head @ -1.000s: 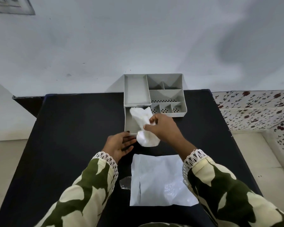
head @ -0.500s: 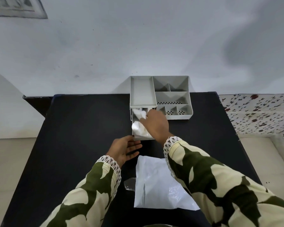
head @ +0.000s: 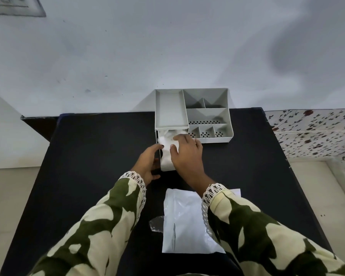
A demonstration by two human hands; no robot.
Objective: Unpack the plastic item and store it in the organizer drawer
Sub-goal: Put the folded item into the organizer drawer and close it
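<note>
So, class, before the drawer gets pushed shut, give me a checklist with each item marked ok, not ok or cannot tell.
1. White plastic item lies in the open drawer: ok.
2. Item sits below the drawer's top edge, so it will clear the organizer: not ok; it bulges up at the back.
3. Right hand is pressing the item down: ok.
4. Left hand steadies the drawer's left side: ok.
5. Fingers are out of the gap where the drawer closes: not ok; the right hand's fingers reach near it.
6. Empty white bag lies on the table, clear of the drawer: ok.
</note>
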